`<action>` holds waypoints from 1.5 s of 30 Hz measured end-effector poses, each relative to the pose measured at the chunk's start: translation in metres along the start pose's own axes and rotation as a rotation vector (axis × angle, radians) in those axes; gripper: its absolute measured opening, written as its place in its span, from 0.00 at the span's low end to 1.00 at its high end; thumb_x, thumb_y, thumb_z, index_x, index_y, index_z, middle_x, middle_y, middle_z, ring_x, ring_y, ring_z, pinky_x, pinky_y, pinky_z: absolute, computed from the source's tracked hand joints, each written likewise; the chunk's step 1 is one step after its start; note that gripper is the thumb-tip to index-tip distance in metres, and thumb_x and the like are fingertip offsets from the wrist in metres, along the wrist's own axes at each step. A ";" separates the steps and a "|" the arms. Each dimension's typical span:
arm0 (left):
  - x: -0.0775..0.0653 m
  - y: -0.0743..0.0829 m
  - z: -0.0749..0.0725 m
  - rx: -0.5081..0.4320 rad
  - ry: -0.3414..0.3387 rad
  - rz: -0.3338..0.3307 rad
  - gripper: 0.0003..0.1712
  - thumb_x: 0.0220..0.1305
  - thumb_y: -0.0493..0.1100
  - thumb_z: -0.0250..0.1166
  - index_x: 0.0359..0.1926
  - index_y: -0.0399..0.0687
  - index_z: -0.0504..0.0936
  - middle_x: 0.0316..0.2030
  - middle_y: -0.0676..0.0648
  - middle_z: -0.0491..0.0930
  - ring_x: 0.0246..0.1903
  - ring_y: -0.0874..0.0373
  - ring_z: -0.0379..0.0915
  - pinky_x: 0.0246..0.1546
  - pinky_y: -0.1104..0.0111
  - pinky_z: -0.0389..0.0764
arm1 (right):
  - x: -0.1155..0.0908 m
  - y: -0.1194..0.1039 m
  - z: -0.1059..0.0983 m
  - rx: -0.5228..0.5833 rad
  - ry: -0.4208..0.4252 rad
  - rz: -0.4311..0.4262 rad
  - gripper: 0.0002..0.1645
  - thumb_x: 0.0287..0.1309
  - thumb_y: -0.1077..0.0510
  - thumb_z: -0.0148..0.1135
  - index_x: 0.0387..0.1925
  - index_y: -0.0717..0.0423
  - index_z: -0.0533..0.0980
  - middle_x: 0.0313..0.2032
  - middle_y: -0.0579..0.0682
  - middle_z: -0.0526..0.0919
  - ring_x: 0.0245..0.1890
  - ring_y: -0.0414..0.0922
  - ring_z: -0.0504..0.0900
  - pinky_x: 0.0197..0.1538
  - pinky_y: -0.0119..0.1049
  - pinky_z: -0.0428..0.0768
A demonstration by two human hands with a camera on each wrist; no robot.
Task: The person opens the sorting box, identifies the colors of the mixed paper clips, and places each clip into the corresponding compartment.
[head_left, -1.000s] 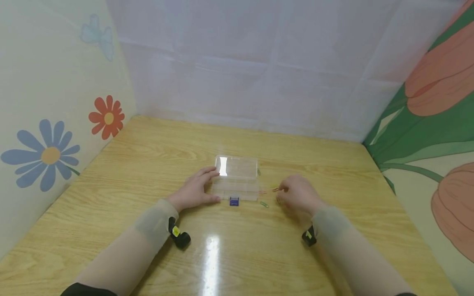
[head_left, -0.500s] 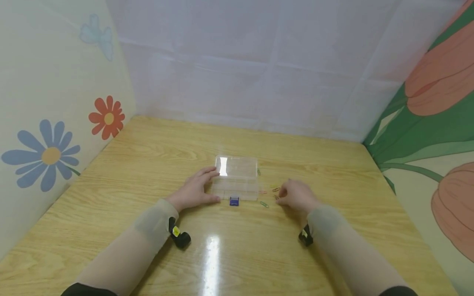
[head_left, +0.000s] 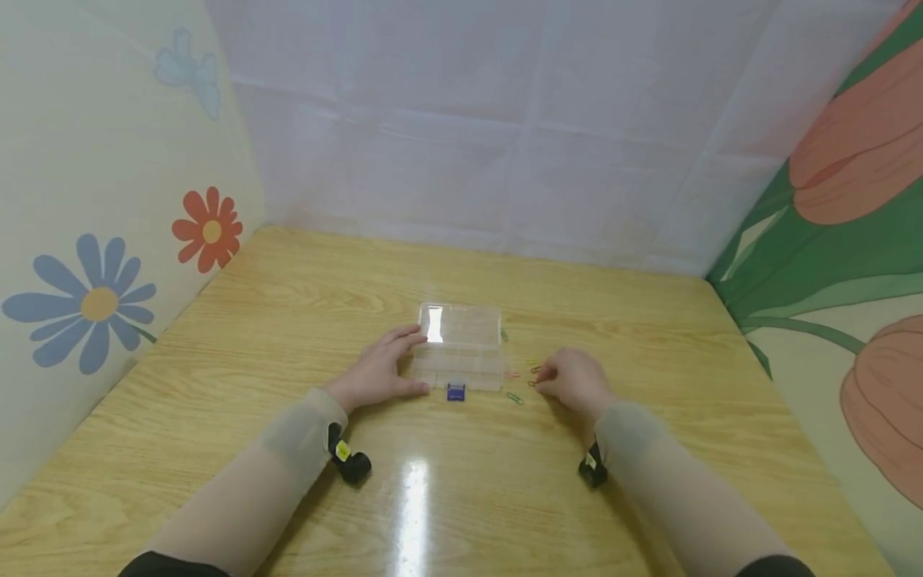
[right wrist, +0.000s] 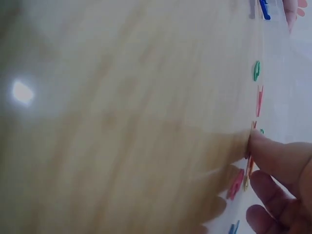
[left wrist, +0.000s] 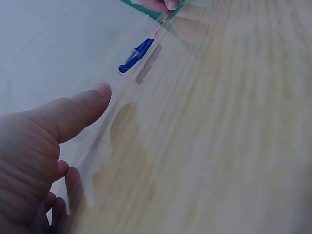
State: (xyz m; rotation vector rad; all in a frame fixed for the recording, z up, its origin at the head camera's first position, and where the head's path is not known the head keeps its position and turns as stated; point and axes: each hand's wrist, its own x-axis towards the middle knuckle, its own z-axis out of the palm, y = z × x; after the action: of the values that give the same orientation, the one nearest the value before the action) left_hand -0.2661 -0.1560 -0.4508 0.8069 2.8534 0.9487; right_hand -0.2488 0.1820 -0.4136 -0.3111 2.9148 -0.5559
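A clear plastic compartment box [head_left: 469,358] stands on the table with its lid [head_left: 469,324] raised and its blue latch [head_left: 456,392] facing me. At the box's left end rests my left hand [head_left: 378,373], fingers extended toward the lid and a straight thumb by the front corner. To the right of the box, my right hand [head_left: 577,381] pinches a small reddish paper clip [head_left: 532,383] between thumb and finger. In the right wrist view the thumb [right wrist: 273,151] partly covers that clip. The other fingers of this hand are bent and hold nothing visible.
Several paper clips lie right of the box: a green clip [head_left: 515,397] in front, another green clip [head_left: 505,335] beside the lid, a pink clip [head_left: 513,374] and a yellow clip [head_left: 532,361]. A blue clip [right wrist: 234,227] shows in the right wrist view.
My right hand has shifted slightly left and settled lower, and the reddish paper clip at its fingertips has moved left. The left hand and the box have stayed in place.
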 end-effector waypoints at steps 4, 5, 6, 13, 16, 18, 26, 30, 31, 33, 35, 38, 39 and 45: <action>-0.001 0.001 -0.002 0.004 -0.003 -0.006 0.51 0.49 0.60 0.74 0.70 0.45 0.64 0.72 0.45 0.53 0.70 0.44 0.49 0.65 0.41 0.51 | -0.002 -0.003 0.001 -0.002 0.013 0.008 0.03 0.53 0.53 0.70 0.30 0.47 0.84 0.37 0.46 0.82 0.49 0.53 0.76 0.60 0.54 0.67; -0.001 0.001 -0.003 0.004 -0.004 -0.009 0.51 0.49 0.60 0.74 0.70 0.45 0.64 0.72 0.45 0.53 0.70 0.44 0.49 0.66 0.41 0.51 | -0.002 -0.004 0.001 0.007 0.013 0.015 0.03 0.53 0.54 0.70 0.30 0.47 0.84 0.37 0.47 0.83 0.51 0.54 0.76 0.61 0.54 0.66; -0.002 0.001 -0.003 0.005 -0.005 -0.013 0.51 0.49 0.60 0.74 0.70 0.45 0.64 0.72 0.45 0.53 0.70 0.44 0.49 0.66 0.42 0.51 | -0.001 -0.005 0.001 0.009 0.012 0.018 0.03 0.53 0.54 0.70 0.30 0.47 0.84 0.38 0.47 0.84 0.53 0.55 0.76 0.63 0.55 0.64; -0.003 0.000 -0.003 0.012 -0.007 -0.013 0.51 0.49 0.60 0.73 0.69 0.45 0.64 0.73 0.45 0.53 0.70 0.43 0.49 0.65 0.40 0.51 | 0.002 -0.006 0.005 -0.002 -0.018 0.068 0.04 0.54 0.53 0.69 0.30 0.49 0.83 0.33 0.44 0.83 0.39 0.47 0.78 0.52 0.48 0.72; -0.003 0.000 -0.003 0.009 -0.007 -0.015 0.50 0.49 0.60 0.73 0.69 0.45 0.65 0.73 0.45 0.53 0.70 0.44 0.49 0.65 0.40 0.51 | 0.002 -0.006 0.005 0.006 -0.032 0.091 0.05 0.56 0.53 0.69 0.30 0.50 0.82 0.32 0.44 0.80 0.35 0.45 0.76 0.47 0.44 0.73; -0.003 0.001 -0.003 0.007 -0.008 -0.016 0.50 0.49 0.61 0.73 0.69 0.45 0.65 0.73 0.45 0.53 0.70 0.44 0.49 0.65 0.40 0.51 | 0.001 -0.005 0.006 0.016 -0.040 0.101 0.06 0.56 0.53 0.68 0.30 0.50 0.81 0.31 0.44 0.80 0.34 0.44 0.75 0.44 0.42 0.72; -0.003 0.003 -0.002 0.014 -0.008 -0.009 0.50 0.49 0.60 0.74 0.69 0.45 0.65 0.72 0.45 0.54 0.70 0.44 0.50 0.65 0.41 0.52 | -0.001 -0.006 0.005 0.036 -0.059 0.115 0.06 0.57 0.54 0.67 0.30 0.51 0.79 0.31 0.45 0.78 0.33 0.44 0.73 0.40 0.40 0.72; -0.003 0.004 -0.002 0.013 -0.007 -0.009 0.50 0.49 0.60 0.74 0.69 0.45 0.65 0.72 0.45 0.54 0.70 0.44 0.50 0.65 0.40 0.51 | -0.003 -0.005 0.004 0.037 -0.052 0.096 0.06 0.58 0.54 0.66 0.29 0.51 0.78 0.31 0.46 0.77 0.34 0.44 0.73 0.41 0.40 0.71; -0.003 0.004 -0.002 0.013 -0.006 -0.010 0.50 0.49 0.60 0.74 0.69 0.45 0.65 0.72 0.45 0.54 0.69 0.44 0.50 0.65 0.40 0.51 | -0.003 -0.005 0.004 0.039 -0.050 0.091 0.06 0.58 0.54 0.66 0.29 0.50 0.78 0.32 0.46 0.77 0.34 0.44 0.73 0.42 0.41 0.72; -0.003 0.005 -0.002 0.015 -0.005 -0.010 0.50 0.49 0.60 0.74 0.69 0.45 0.65 0.72 0.45 0.54 0.69 0.44 0.50 0.65 0.40 0.51 | -0.004 -0.005 0.004 0.050 -0.040 0.088 0.06 0.58 0.54 0.66 0.29 0.50 0.78 0.32 0.46 0.77 0.35 0.45 0.73 0.43 0.41 0.72; -0.003 0.004 -0.002 0.017 -0.004 -0.009 0.50 0.49 0.60 0.73 0.69 0.45 0.65 0.72 0.45 0.54 0.70 0.44 0.50 0.65 0.40 0.51 | -0.004 -0.005 0.004 0.076 -0.030 0.096 0.06 0.58 0.54 0.67 0.29 0.50 0.79 0.33 0.47 0.77 0.36 0.46 0.73 0.43 0.42 0.72; -0.002 0.004 -0.001 0.018 -0.003 -0.007 0.50 0.49 0.60 0.73 0.69 0.45 0.65 0.72 0.46 0.54 0.70 0.45 0.50 0.65 0.40 0.51 | -0.005 -0.006 0.002 0.125 -0.018 0.117 0.05 0.58 0.55 0.66 0.31 0.51 0.79 0.35 0.48 0.77 0.37 0.47 0.74 0.43 0.42 0.73; -0.002 0.004 -0.001 0.016 -0.004 -0.010 0.50 0.49 0.60 0.73 0.69 0.46 0.65 0.72 0.46 0.54 0.70 0.45 0.50 0.65 0.40 0.51 | -0.005 -0.006 0.001 0.141 -0.016 0.124 0.05 0.58 0.55 0.66 0.32 0.51 0.79 0.35 0.48 0.77 0.37 0.47 0.74 0.43 0.42 0.74; 0.000 0.003 -0.001 0.009 -0.009 -0.025 0.50 0.49 0.60 0.74 0.70 0.47 0.64 0.73 0.47 0.52 0.71 0.45 0.47 0.65 0.40 0.49 | -0.007 -0.012 -0.003 0.216 -0.017 0.140 0.04 0.63 0.56 0.61 0.35 0.53 0.77 0.33 0.49 0.78 0.34 0.46 0.75 0.35 0.38 0.75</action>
State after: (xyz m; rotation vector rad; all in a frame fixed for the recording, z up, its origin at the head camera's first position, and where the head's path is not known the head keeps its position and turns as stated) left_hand -0.2648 -0.1548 -0.4479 0.7724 2.8547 0.9281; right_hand -0.2407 0.1738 -0.4061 -0.0827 2.7977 -0.8311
